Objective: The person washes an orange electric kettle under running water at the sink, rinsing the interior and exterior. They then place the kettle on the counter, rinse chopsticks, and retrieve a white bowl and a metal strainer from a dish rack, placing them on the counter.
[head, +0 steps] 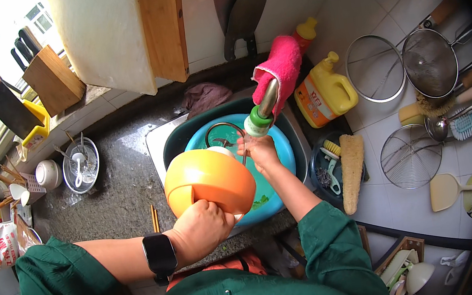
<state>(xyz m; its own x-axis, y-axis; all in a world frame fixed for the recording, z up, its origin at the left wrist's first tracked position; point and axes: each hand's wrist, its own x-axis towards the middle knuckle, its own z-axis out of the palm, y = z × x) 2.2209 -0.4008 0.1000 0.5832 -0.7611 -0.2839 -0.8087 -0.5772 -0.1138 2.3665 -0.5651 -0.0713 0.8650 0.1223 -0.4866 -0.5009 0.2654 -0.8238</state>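
My left hand (204, 226), with a dark watch on its wrist, grips the handle side of a tilted orange plastic vessel (217, 177) over the sink. Just beneath the green-and-white tap nozzle (255, 124), my right hand (259, 149) has its fingers partly curled. A thin curved metal hoop (223, 124) runs down by those fingers; whether they hold it cannot be seen. Below both hands lies a turquoise basin (284, 150) inside the dark sink bowl (174, 140). Green leafy scraps (261, 201) lie in the basin. The vessel hides part of it.
A pink cloth (280, 62) wraps the metal tap. To the right are a yellow detergent jug (323, 90), a dried loofah (352, 172) and hanging wire strainers (430, 61). A metal bowl with spoons (71, 182) and chopsticks (154, 218) lie left. Cleavers (247, 14) hang behind.
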